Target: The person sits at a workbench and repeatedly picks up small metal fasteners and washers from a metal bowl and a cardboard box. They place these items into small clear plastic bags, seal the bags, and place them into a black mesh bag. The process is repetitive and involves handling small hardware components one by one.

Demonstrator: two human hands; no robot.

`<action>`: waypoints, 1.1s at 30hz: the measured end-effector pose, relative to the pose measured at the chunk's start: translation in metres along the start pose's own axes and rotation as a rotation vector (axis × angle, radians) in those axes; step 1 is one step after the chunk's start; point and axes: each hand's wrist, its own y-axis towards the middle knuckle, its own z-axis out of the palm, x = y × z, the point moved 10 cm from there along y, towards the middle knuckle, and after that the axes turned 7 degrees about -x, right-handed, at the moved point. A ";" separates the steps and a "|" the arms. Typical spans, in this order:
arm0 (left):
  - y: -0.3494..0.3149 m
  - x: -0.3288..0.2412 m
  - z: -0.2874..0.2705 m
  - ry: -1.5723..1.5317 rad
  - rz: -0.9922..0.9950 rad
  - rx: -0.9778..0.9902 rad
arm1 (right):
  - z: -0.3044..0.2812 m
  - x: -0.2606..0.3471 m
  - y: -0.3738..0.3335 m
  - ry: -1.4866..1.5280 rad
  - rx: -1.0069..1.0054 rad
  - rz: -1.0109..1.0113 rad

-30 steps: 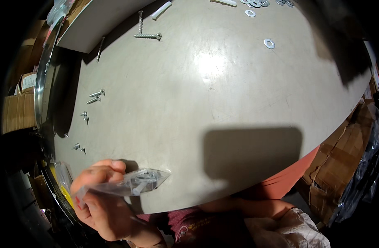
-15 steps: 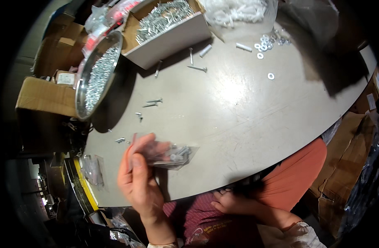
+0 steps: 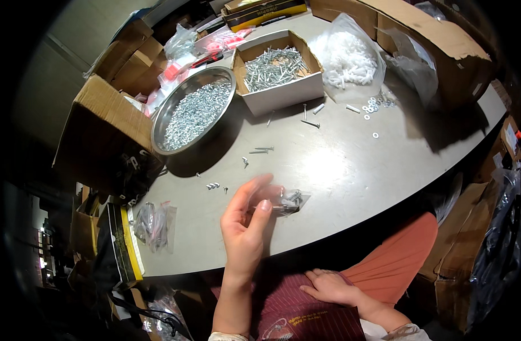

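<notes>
Maroon apron, wider view

Right hand lies loosely spread there, apparently empty; left hand pinches the clear hardware bag over the tabletop. Beyond, the screw box has come fully into sight; work seems no further along.

Silvery hardware in clear bag, grey tabletop, maroon pinstriped garment, coral fabric

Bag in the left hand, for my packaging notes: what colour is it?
The bag is colourless, see-through plastic; the head view shows it best.
</notes>
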 end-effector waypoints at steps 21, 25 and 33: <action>0.010 -0.005 -0.027 -1.640 -0.330 0.208 | -0.013 0.008 -0.001 -0.100 -0.070 -0.144; 0.012 -0.003 -0.025 -1.759 -0.406 0.215 | -0.036 0.000 -0.007 -0.105 -0.151 -0.135; 0.010 -0.004 -0.025 -1.881 -0.434 0.246 | -0.037 -0.014 -0.019 -0.107 -0.180 -0.074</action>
